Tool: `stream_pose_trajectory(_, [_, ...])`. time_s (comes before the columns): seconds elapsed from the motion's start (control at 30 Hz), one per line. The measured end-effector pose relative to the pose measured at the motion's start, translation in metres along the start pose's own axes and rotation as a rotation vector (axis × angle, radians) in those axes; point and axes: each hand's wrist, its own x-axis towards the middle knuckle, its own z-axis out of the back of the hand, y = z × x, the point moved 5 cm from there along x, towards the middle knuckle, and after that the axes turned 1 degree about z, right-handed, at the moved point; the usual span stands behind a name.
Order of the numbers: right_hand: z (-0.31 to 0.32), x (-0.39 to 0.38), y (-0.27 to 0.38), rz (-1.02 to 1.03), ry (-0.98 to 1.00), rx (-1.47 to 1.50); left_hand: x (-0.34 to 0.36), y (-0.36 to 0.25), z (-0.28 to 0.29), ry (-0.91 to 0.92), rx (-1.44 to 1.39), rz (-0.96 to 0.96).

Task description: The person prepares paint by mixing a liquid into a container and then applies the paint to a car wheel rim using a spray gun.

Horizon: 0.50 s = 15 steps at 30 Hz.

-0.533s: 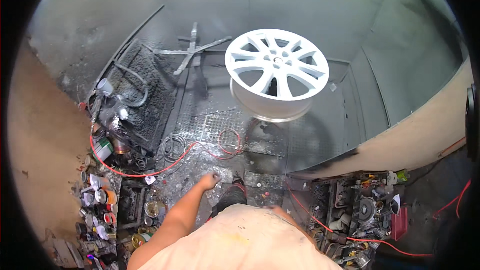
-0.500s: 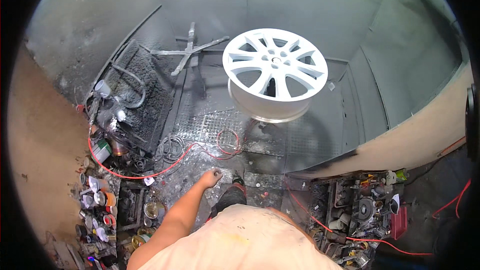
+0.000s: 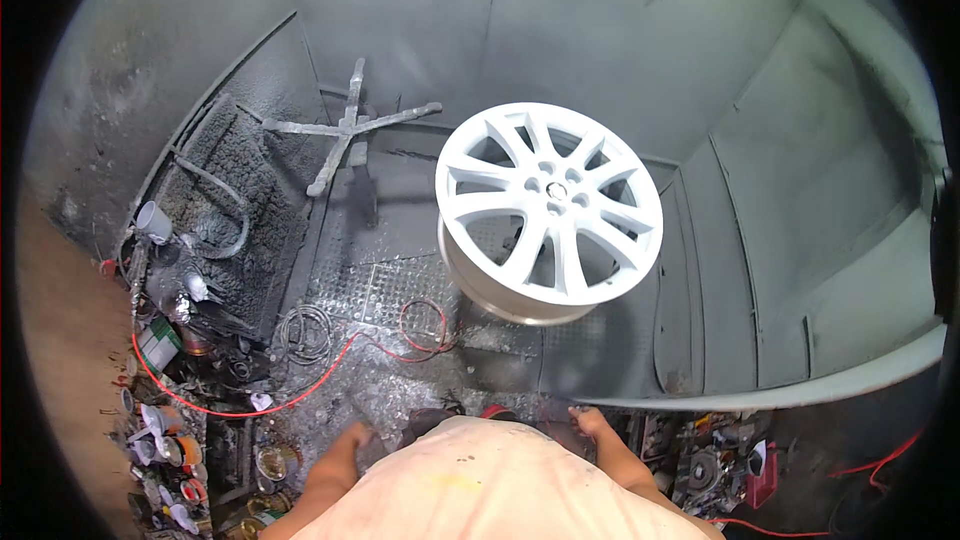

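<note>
A white multi-spoke alloy wheel [image 3: 555, 240] stands raised above the floor ahead of me, face tilted up; its support is hidden beneath it. My left hand [image 3: 355, 437] hangs low beside my body, apart from the wheel, its fingers smeared and small. On the other side, my right hand [image 3: 588, 420] is near the lower edge of the curved booth wall. Its fingers look curled, and what they hold, if anything, I cannot make out. Neither hand touches the wheel.
A grey paint-crusted star-shaped stand [image 3: 350, 128] is behind left of the wheel. A red hose [image 3: 310, 395] loops over the floor at left, beside a coiled grey hose [image 3: 305, 333]. Cluttered cans [image 3: 170, 450] line the left; a parts-strewn shelf [image 3: 705, 475] lies right.
The view has shifted, and the wheel sits lower and looks slightly larger, its spokes at another angle. My left hand has drawn back toward my body. My right hand has come into view.
</note>
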Motion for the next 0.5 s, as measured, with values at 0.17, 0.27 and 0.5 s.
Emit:
stream_pose_trajectory(0.17, [0.023, 0.015, 0.122, 0.082, -0.195, 0.283, 0.011, 0.013, 0.066, -0.044, -0.04, 0.212])
stream_pose_trajectory(0.27, [0.018, 0.03, 0.176, 0.036, -0.202, 0.681, 0.025, -0.035, 0.121, -0.155, -0.39, 0.106])
stream_pose_trajectory(0.5, [0.144, 0.134, 0.213, 0.699, -0.315, 1.108, 0.091, -0.256, 0.249, 0.09, -0.978, -0.326])
